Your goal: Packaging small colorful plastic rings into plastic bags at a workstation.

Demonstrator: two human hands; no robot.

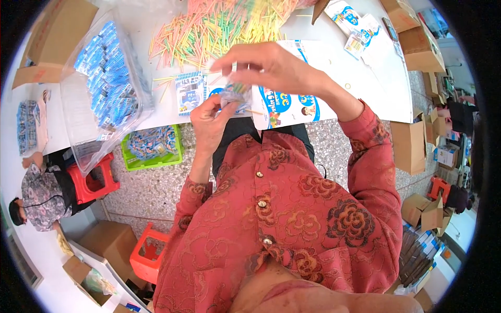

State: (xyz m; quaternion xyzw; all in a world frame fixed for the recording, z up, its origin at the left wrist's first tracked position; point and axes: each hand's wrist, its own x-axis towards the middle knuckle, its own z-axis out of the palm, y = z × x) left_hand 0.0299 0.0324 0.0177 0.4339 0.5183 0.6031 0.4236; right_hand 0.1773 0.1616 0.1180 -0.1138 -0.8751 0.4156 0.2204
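Note:
My left hand pinches a small clear plastic packet over the table's near edge. Just above it is my right hand, its fingers curved and apart, with a ring on one finger. I see nothing held between these fingers. Partly under the packet and to its right lie flat white-and-blue printed bags. A small blue-and-white striped packet is left of my hands. Beyond my hands spreads a heap of thin pink, green and yellow sticks, some loose near the striped packet.
A clear plastic tray full of blue-and-white packets overhangs the table's left edge. Below stand a green basket with packets and red stools. Cardboard boxes line the right. Another person sits at far left.

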